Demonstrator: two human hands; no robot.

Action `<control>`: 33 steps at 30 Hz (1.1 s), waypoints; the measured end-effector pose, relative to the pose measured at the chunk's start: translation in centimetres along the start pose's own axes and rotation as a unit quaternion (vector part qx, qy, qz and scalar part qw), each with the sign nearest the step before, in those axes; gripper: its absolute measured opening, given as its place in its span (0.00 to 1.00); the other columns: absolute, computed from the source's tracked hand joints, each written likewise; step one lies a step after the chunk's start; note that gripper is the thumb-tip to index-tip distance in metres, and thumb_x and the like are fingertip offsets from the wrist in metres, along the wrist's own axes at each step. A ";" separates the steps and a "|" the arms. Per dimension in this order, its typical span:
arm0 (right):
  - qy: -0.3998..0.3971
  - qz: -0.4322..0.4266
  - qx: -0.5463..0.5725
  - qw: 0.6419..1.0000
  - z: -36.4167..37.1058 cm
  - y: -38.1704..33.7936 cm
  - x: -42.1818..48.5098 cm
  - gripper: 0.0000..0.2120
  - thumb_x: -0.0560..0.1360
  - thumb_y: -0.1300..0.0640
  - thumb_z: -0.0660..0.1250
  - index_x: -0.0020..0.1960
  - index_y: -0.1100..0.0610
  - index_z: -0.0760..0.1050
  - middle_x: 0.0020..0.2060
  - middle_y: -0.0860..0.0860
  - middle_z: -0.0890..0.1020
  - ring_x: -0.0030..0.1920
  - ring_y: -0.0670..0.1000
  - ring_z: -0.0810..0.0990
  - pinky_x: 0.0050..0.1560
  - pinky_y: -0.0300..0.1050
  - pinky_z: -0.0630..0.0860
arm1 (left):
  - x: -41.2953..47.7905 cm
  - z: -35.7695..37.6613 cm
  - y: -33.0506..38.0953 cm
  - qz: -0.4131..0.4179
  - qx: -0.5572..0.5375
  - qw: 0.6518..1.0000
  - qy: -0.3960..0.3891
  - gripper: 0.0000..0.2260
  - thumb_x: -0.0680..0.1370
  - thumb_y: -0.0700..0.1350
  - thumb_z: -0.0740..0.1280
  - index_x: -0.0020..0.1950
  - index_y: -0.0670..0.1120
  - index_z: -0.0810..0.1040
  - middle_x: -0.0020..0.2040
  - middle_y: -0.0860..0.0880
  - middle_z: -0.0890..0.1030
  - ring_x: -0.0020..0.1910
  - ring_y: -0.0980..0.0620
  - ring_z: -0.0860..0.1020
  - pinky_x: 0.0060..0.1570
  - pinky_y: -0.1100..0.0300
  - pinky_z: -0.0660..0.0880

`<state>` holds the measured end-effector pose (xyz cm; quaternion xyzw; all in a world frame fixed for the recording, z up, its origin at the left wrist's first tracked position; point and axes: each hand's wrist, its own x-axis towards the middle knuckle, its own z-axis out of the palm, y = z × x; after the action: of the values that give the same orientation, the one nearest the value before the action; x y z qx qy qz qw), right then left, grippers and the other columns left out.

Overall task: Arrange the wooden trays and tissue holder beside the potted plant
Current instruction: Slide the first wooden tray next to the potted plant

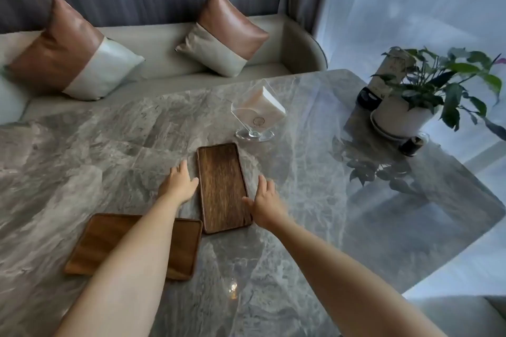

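On the marble table [315, 227], open left hand [179, 183] and right hand [264, 204] are flanking the dark tray [223, 186], not yet gripping; next, carrying it beside the potted plant [427, 93].

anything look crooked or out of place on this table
Nothing spilled or damaged. The two wooden trays sit askew: the dark tray runs lengthwise away, the lighter tray lies angled across it, both far from the potted plant.

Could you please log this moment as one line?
hands: left, right open, flanking dark tray | light tray, tissue holder, plant: unmoved
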<state>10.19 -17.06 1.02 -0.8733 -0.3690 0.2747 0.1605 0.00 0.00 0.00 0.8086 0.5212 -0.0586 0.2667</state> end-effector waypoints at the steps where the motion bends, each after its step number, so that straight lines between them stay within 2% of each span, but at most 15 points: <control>1: -0.002 0.011 0.005 1.000 0.3 0.1 0.2 0.32 0.79 0.48 0.56 0.75 0.60 0.46 0.72 0.60 0.58 0.69 0.60 0.65 0.64 0.53 0.70 | 0.5 0.0 0.0 -0.004 0.001 1.000 -0.006 0.28 0.81 0.47 0.57 0.77 0.44 0.49 0.77 0.39 0.55 0.73 0.38 0.61 0.69 0.44 0.63; 4: -0.020 0.046 0.015 0.999 1.1 0.5 0.5 0.28 0.79 0.49 0.57 0.72 0.62 0.53 0.69 0.60 0.62 0.66 0.60 0.69 0.60 0.53 0.71 | 2.6 0.4 -0.2 -0.007 0.008 1.000 -0.022 0.27 0.80 0.47 0.59 0.76 0.41 0.53 0.75 0.37 0.60 0.72 0.37 0.63 0.70 0.45 0.64; 8: -0.049 0.095 0.050 0.993 2.2 0.8 0.9 0.21 0.78 0.49 0.59 0.64 0.62 0.61 0.60 0.60 0.71 0.54 0.57 0.73 0.48 0.49 0.70 | 4.8 0.7 0.4 0.019 0.012 0.999 -0.041 0.27 0.79 0.45 0.59 0.76 0.41 0.54 0.74 0.36 0.62 0.71 0.37 0.64 0.70 0.45 0.64; 10: -0.051 0.110 0.062 0.991 2.6 0.8 1.2 0.19 0.78 0.51 0.61 0.62 0.62 0.63 0.56 0.60 0.72 0.49 0.55 0.72 0.47 0.47 0.70 | 5.9 0.7 0.9 0.031 0.024 0.998 -0.042 0.25 0.79 0.43 0.58 0.75 0.42 0.55 0.73 0.35 0.64 0.70 0.37 0.66 0.68 0.46 0.66; 14: -0.033 0.127 0.076 0.988 3.2 1.0 1.7 0.16 0.76 0.57 0.64 0.60 0.62 0.64 0.59 0.59 0.71 0.46 0.52 0.68 0.47 0.44 0.68 | 8.1 0.5 2.2 0.042 0.058 0.997 -0.040 0.24 0.78 0.40 0.56 0.74 0.43 0.58 0.68 0.33 0.70 0.66 0.36 0.71 0.64 0.48 0.69; 16: -0.033 0.152 0.106 0.982 3.4 1.1 1.9 0.13 0.76 0.57 0.65 0.55 0.59 0.65 0.53 0.58 0.72 0.45 0.52 0.68 0.45 0.44 0.68 | 9.4 0.5 2.7 0.048 0.072 0.996 -0.034 0.22 0.77 0.40 0.57 0.71 0.41 0.61 0.67 0.33 0.71 0.65 0.35 0.71 0.63 0.47 0.70; 19: -0.029 0.182 0.141 0.973 3.9 1.4 2.2 0.15 0.74 0.55 0.68 0.48 0.57 0.61 0.46 0.55 0.71 0.44 0.52 0.70 0.44 0.46 0.69 | 11.2 0.7 3.2 0.056 0.103 0.992 -0.037 0.22 0.76 0.42 0.58 0.71 0.42 0.63 0.70 0.35 0.67 0.68 0.35 0.69 0.66 0.46 0.68; 22: -0.024 0.188 0.146 0.971 4.1 1.3 2.3 0.17 0.73 0.53 0.68 0.48 0.57 0.60 0.45 0.55 0.71 0.45 0.53 0.71 0.45 0.48 0.70 | 12.8 1.2 3.3 0.057 0.125 0.989 -0.052 0.22 0.76 0.43 0.59 0.71 0.44 0.65 0.70 0.34 0.66 0.68 0.34 0.68 0.68 0.44 0.68; 26: -0.022 0.210 0.202 0.956 4.4 1.4 2.7 0.17 0.73 0.54 0.70 0.47 0.57 0.61 0.44 0.56 0.73 0.48 0.58 0.77 0.47 0.52 0.75 | 13.7 1.5 3.4 0.044 0.130 0.989 -0.059 0.23 0.76 0.43 0.59 0.72 0.44 0.63 0.70 0.34 0.65 0.69 0.34 0.67 0.69 0.44 0.67; 29: -0.012 0.230 0.246 0.941 5.1 1.6 2.9 0.17 0.72 0.55 0.71 0.35 0.55 0.62 0.35 0.54 0.72 0.40 0.56 0.77 0.38 0.50 0.77 | 14.0 1.5 3.4 0.036 0.109 0.991 -0.070 0.24 0.76 0.44 0.60 0.72 0.44 0.62 0.70 0.34 0.68 0.68 0.35 0.68 0.68 0.46 0.68; 33: -0.015 0.250 0.272 0.929 5.3 1.8 2.7 0.20 0.72 0.57 0.71 0.29 0.57 0.63 0.22 0.51 0.74 0.28 0.52 0.75 0.38 0.52 0.80 | 14.0 1.3 3.3 0.022 0.063 0.995 -0.078 0.25 0.75 0.44 0.62 0.71 0.41 0.63 0.68 0.33 0.70 0.65 0.35 0.72 0.65 0.48 0.72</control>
<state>9.58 -15.88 -5.10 -0.8559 -0.0526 0.4086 0.3127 9.44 9.67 -5.08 0.8281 0.4761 -0.1481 0.2563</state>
